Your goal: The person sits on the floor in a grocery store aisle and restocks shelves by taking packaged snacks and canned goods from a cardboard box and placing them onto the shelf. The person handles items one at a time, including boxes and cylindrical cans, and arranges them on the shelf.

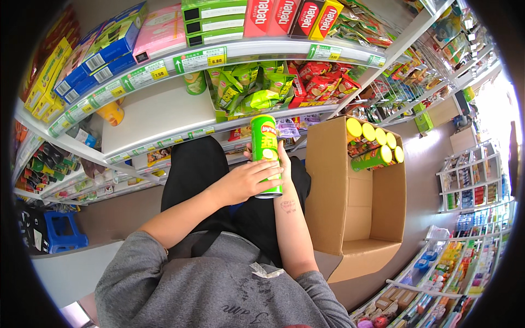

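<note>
A green chip canister (pixel 264 135) with a yellow lid stands nearly upright over my lap, its printed side towards me. My left hand (pixel 248 180) lies across its lower front, fingers spread over the side. Behind and along its right side, my right hand (pixel 284 162) grips the same canister, partly hidden by it. To the right of my knees sits an open cardboard box (pixel 326 184). At its far end are several canisters with yellow lids (pixel 353 128), and one green canister (pixel 366 159) leans there at a slant.
Ahead, a shelf board (pixel 164 110) holds a tray of green snack bags (pixel 246 88), red snack bags (pixel 322 78), a green canister (pixel 194 83) and an orange canister (pixel 111 113). Wafer boxes (pixel 283 18) line the shelf above. A blue plastic stool (pixel 65 231) stands left.
</note>
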Action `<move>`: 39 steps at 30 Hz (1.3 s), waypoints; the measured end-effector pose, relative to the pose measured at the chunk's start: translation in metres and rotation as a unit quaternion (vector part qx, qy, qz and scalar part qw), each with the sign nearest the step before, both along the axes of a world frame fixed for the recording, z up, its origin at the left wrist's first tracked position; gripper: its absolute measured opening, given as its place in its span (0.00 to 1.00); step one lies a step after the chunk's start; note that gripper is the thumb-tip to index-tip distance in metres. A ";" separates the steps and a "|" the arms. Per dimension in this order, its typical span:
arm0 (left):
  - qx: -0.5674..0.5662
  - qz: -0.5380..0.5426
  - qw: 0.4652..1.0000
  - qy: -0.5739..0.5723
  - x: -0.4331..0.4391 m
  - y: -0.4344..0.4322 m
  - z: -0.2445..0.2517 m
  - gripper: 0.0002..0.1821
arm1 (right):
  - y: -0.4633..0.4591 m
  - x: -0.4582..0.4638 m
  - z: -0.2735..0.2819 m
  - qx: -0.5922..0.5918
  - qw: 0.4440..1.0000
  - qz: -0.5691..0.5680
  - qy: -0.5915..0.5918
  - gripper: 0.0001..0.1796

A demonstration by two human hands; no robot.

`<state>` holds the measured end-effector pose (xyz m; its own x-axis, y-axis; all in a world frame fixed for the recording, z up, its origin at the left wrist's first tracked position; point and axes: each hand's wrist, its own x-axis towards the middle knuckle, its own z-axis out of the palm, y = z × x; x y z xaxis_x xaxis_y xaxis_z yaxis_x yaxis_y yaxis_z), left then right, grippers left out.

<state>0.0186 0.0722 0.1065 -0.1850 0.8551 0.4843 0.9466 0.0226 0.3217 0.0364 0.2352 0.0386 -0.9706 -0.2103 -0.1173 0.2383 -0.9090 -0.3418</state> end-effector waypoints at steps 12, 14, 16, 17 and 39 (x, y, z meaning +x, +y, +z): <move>0.063 0.171 0.963 -0.201 0.007 -0.010 -0.001 0.23 | 0.005 -0.001 -0.012 0.049 0.989 -0.139 0.010 0.36; 0.056 0.208 0.950 -0.226 0.020 -0.006 0.000 0.34 | -0.002 0.003 -0.001 0.073 0.988 -0.136 0.013 0.37; -0.020 0.253 0.922 -0.292 0.029 -0.002 -0.005 0.49 | -0.004 0.004 -0.002 0.068 0.990 -0.112 0.056 0.36; -0.062 0.269 0.898 -0.343 0.030 -0.003 -0.011 0.54 | -0.007 0.006 -0.002 0.079 0.990 -0.102 0.057 0.36; 0.182 0.323 0.905 -0.207 -0.102 -0.110 -0.019 0.55 | -0.012 -0.007 -0.007 0.342 0.937 -0.069 0.028 0.49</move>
